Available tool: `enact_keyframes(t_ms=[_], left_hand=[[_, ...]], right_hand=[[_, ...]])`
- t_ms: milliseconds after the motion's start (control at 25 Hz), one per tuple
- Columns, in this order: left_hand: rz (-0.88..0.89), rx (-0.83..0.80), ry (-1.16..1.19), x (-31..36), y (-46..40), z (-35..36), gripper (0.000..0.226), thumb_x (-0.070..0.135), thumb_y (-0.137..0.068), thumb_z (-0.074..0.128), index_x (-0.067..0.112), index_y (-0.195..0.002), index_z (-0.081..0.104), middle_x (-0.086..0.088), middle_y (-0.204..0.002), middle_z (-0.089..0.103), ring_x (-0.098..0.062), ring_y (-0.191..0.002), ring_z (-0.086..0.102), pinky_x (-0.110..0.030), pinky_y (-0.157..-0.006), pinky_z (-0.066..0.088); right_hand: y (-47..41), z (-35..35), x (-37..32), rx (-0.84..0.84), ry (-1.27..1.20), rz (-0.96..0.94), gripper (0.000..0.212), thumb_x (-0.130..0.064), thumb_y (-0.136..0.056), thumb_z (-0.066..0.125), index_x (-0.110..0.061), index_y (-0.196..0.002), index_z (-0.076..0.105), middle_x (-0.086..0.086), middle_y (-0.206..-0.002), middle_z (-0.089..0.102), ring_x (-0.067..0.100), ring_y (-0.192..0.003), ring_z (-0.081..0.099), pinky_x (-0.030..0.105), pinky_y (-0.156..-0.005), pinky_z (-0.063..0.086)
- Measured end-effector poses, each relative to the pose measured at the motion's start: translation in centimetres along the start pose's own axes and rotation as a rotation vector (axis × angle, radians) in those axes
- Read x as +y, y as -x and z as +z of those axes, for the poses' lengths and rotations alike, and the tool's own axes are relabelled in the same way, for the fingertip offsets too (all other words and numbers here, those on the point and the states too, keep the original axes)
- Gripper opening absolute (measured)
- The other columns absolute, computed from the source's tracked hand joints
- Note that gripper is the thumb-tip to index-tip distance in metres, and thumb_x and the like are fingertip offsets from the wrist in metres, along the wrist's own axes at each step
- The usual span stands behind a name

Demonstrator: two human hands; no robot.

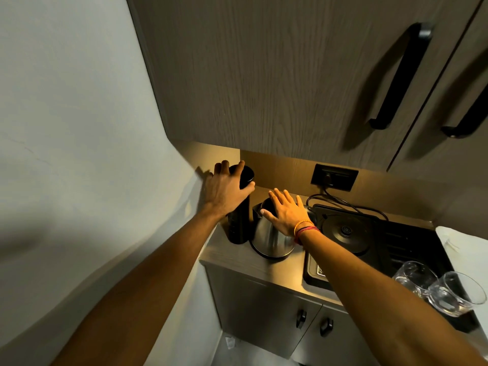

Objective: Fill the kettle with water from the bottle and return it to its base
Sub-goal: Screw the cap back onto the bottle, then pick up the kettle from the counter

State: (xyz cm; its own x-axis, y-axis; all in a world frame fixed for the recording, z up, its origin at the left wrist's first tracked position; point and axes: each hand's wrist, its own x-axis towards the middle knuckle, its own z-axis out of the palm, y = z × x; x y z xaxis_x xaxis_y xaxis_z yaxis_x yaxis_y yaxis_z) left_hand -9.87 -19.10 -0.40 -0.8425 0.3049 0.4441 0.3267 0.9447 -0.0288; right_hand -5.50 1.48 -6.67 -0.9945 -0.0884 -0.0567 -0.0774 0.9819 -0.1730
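A tall black bottle stands upright at the back left of the counter, against the wall. My left hand wraps around its upper part, just below the cap. Right beside it sits a steel kettle with a black lid, off its base. My right hand lies flat on the kettle's lid, fingers spread. The round black kettle base rests on a black tray to the right of the kettle, with nothing on it.
Two clear glass cups stand at the tray's front right. A power cord runs from the base to a wall socket. Overhead cabinets with black handles hang low above the counter. A white cloth lies far right.
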Motion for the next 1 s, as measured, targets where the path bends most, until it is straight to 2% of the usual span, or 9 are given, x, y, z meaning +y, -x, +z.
enact_keyframes(t_ms=[120, 320, 440, 560, 640, 720, 800, 880, 1000], left_hand=[[0.014, -0.020, -0.011, -0.3, 0.5, 1.5, 0.080, 0.074, -0.086, 0.038, 0.024, -0.149, 0.032, -0.024, -0.126, 0.057, -0.038, -0.110, 0.060, -0.050, -0.082, 0.057], [-0.012, -0.080, -0.028, -0.9, -0.3, 1.5, 0.087, 0.079, -0.082, 0.040, 0.025, -0.149, 0.033, -0.023, -0.131, 0.053, -0.040, -0.115, 0.056, -0.047, -0.082, 0.056], [0.039, -0.025, -0.096, 0.1, -0.2, 0.2, 0.099, 0.079, -0.076, 0.051, 0.022, -0.153, 0.026, -0.022, -0.144, 0.043, -0.042, -0.126, 0.049, -0.049, -0.091, 0.054], [0.387, 0.071, -0.027, 3.4, 0.8, -0.2, 0.078, 0.061, -0.085, 0.056, 0.014, -0.145, 0.041, -0.016, -0.136, 0.049, -0.034, -0.117, 0.056, -0.043, -0.080, 0.058], [0.494, -0.112, 0.138, 6.7, 1.5, 0.2, 0.068, 0.051, -0.086, 0.060, 0.011, -0.139, 0.045, -0.013, -0.131, 0.052, -0.030, -0.119, 0.054, -0.046, -0.084, 0.057], [0.376, -0.412, 0.197, 9.1, 1.7, 1.2, 0.089, 0.052, -0.081, 0.073, 0.009, -0.149, 0.035, -0.015, -0.146, 0.044, -0.032, -0.136, 0.042, -0.049, -0.104, 0.047], [0.231, -0.617, 0.175, 10.4, 1.0, 1.9, 0.112, 0.055, -0.075, 0.080, 0.008, -0.157, 0.020, -0.018, -0.156, 0.034, -0.036, -0.145, 0.033, -0.050, -0.113, 0.038], [0.147, -0.701, 0.189, 10.8, 0.4, 2.5, 0.113, 0.056, -0.073, 0.081, 0.010, -0.156, 0.020, -0.021, -0.155, 0.034, -0.041, -0.142, 0.037, -0.052, -0.113, 0.037], [0.125, -0.655, 0.235, 11.6, -0.3, 2.8, 0.109, 0.061, -0.072, 0.078, 0.017, -0.155, 0.022, -0.021, -0.152, 0.034, -0.043, -0.138, 0.038, -0.054, -0.109, 0.040]], right_hand=[[0.8, -0.6, 1.7, -0.002, -0.034, -0.005, 0.095, -0.082, -0.080, 0.023, -0.025, -0.153, 0.005, 0.003, -0.164, 0.010, 0.029, -0.151, 0.010, 0.056, -0.121, 0.009], [1.6, -1.7, 4.3, -0.077, -0.059, -0.005, 0.111, -0.081, -0.070, 0.050, -0.015, -0.152, 0.015, 0.013, -0.150, 0.037, 0.034, -0.136, 0.036, 0.050, -0.113, 0.033], [1.8, -1.8, 5.1, -0.102, -0.068, -0.033, 0.090, -0.059, -0.074, 0.067, -0.010, -0.141, 0.033, 0.016, -0.138, 0.045, 0.034, -0.126, 0.041, 0.048, -0.107, 0.039], [1.4, -1.9, 5.4, -0.085, -0.005, -0.088, 0.053, -0.028, -0.085, 0.063, -0.005, -0.129, 0.042, 0.021, -0.130, 0.050, 0.037, -0.119, 0.045, 0.047, -0.100, 0.041], [1.2, -2.1, 5.5, -0.073, 0.017, -0.069, 0.037, -0.014, -0.088, 0.056, -0.001, -0.121, 0.045, 0.025, -0.126, 0.052, 0.040, -0.117, 0.049, 0.048, -0.097, 0.042], [1.3, -2.0, 5.4, -0.046, 0.009, -0.045, 0.031, -0.010, -0.088, 0.055, 0.000, -0.117, 0.047, 0.025, -0.123, 0.055, 0.042, -0.115, 0.051, 0.050, -0.094, 0.043], [1.7, -1.8, 5.3, 0.007, 0.002, -0.045, 0.029, -0.010, -0.089, 0.053, 0.000, -0.115, 0.047, 0.025, -0.121, 0.056, 0.042, -0.113, 0.051, 0.050, -0.093, 0.044], [2.1, -2.0, 5.4, 0.061, 0.021, -0.071, 0.027, -0.012, -0.090, 0.050, -0.001, -0.114, 0.048, 0.024, -0.120, 0.056, 0.041, -0.111, 0.051, 0.049, -0.092, 0.044], [2.6, -3.5, 6.6, 0.147, 0.037, -0.095, 0.024, -0.014, -0.091, 0.049, -0.001, -0.112, 0.049, 0.023, -0.116, 0.055, 0.040, -0.106, 0.050, 0.049, -0.088, 0.045]])
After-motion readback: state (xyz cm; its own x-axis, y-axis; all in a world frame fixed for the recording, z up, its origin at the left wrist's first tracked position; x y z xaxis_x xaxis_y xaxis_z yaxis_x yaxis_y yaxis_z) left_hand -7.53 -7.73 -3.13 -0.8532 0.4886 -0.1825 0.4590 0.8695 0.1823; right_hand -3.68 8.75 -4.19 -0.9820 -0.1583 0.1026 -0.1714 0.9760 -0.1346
